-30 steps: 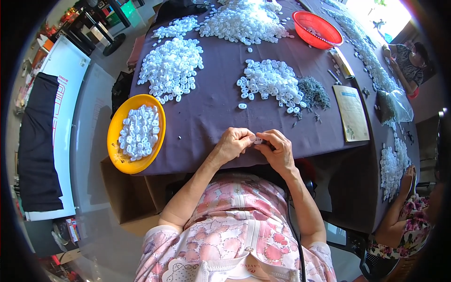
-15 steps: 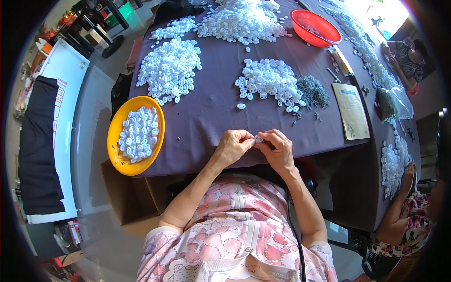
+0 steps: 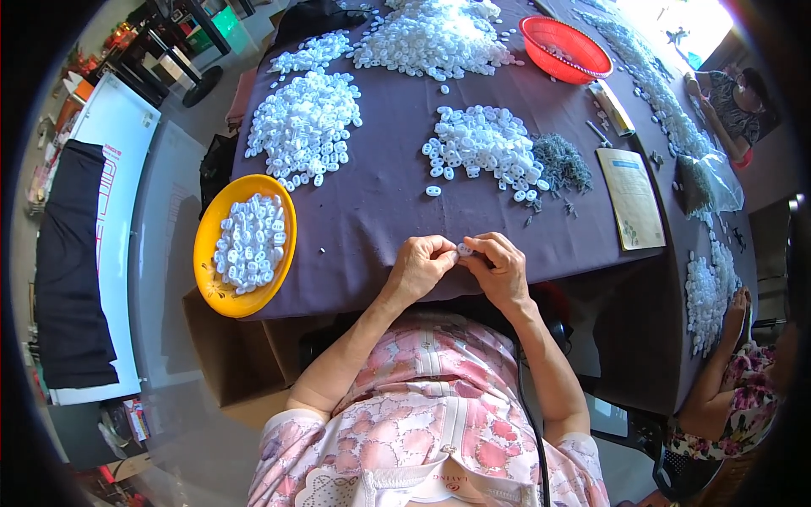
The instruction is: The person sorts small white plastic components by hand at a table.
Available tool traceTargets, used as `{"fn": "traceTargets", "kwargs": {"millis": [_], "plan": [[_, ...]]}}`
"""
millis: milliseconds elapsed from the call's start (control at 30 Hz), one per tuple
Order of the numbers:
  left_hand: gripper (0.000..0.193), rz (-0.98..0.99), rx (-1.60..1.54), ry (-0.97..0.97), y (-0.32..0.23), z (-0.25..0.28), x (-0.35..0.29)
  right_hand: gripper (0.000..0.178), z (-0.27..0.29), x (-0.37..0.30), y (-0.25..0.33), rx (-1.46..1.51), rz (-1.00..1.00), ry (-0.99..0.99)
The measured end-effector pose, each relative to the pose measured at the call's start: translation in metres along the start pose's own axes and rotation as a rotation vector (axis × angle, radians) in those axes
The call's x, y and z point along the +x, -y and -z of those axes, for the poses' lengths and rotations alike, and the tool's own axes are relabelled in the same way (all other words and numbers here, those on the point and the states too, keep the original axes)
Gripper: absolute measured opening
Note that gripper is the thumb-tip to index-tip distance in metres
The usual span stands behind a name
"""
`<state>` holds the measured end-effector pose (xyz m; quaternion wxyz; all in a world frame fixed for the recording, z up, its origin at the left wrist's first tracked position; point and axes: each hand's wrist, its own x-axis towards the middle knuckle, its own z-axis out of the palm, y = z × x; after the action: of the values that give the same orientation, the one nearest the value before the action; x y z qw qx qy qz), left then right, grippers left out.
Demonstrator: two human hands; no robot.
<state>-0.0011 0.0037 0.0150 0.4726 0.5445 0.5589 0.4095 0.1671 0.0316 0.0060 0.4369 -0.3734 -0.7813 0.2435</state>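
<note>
Near the table's front edge, my left hand [image 3: 425,264] and my right hand [image 3: 498,269] meet fingertip to fingertip. Between them is a small white oval plastic piece [image 3: 465,249] with dark holes in its face. My right thumb and fingers pinch it from the right. My left thumb and fingertips are pressed together at its left side; whatever they grip there is too small to make out. Beyond my hands lies a heap of like white pieces [image 3: 481,148], touching a pile of tiny dark-grey parts [image 3: 562,165] on its right.
A yellow bowl [image 3: 205,275] of white pieces stands at the table's left edge. More white heaps [image 3: 304,122] lie farther back, near a red basket [image 3: 525,42]. An envelope [image 3: 632,198] lies right. Two other people sit along the right side. A cardboard box [image 3: 224,355] stands below.
My hands stay in almost the same place, still pinched together at the white piece. On the right, the nearer co-worker's hand has shifted slightly.
</note>
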Motion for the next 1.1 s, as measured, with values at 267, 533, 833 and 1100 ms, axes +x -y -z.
{"fn": "traceTargets", "kwargs": {"millis": [267,533,833,1100], "plan": [[0.016,0.129,-0.111,0.073,-0.006,0.008,0.003,0.03,0.0,0.002,0.003,0.007,-0.007,-0.007],[0.019,0.09,0.014,0.023,-0.014,0.002,0.003,0.033,0.003,0.004,0.004,-0.036,0.062,0.03],[0.017,0.16,-0.154,-0.02,-0.007,0.008,0.0,0.014,0.048,0.013,-0.011,-0.049,-0.231,-0.148],[0.017,0.148,-0.308,-0.015,-0.005,0.016,0.003,0.007,0.072,0.016,-0.044,-0.309,-0.226,-0.152]]}}
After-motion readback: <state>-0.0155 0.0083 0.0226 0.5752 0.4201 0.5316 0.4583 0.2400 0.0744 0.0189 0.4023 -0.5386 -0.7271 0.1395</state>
